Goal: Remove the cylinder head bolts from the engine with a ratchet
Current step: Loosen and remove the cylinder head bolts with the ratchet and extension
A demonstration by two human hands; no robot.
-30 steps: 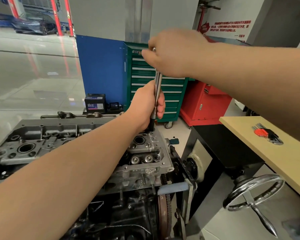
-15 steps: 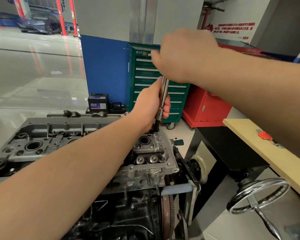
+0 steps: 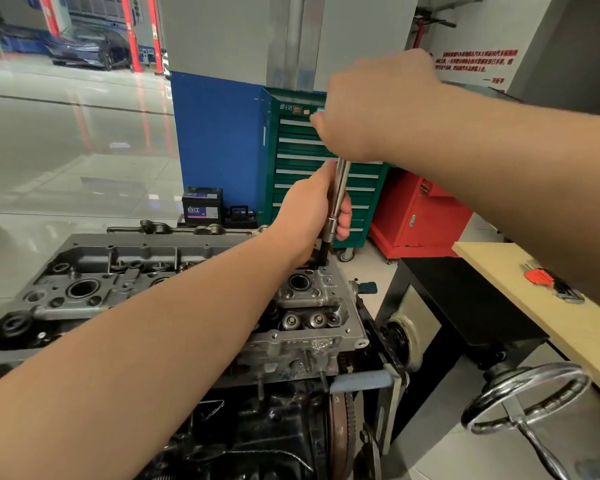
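A grey cylinder head [image 3: 302, 327] sits on a dark engine block on a stand. A chrome ratchet extension [image 3: 340, 192] stands nearly upright at the head's far right corner, its black socket end [image 3: 323, 256] down in a bolt hole; the bolt itself is hidden. My left hand [image 3: 309, 216] grips the lower part of the shaft, fingers curled round it. My right hand [image 3: 374, 109] grips the top of the tool from above, hiding the ratchet head.
A green drawer cabinet [image 3: 309, 174] and a red cabinet [image 3: 420, 216] stand behind the engine, with a car battery [image 3: 201, 206] on the floor. At the right, a wooden bench [image 3: 534, 306] carries a red-handled key set [image 3: 548, 280]. A chrome handwheel [image 3: 523, 396] juts out low right.
Both hands and the tool sit a little further right in the view as the camera shifted. My right hand has turned slightly at the top of the tool; the grips are unchanged.
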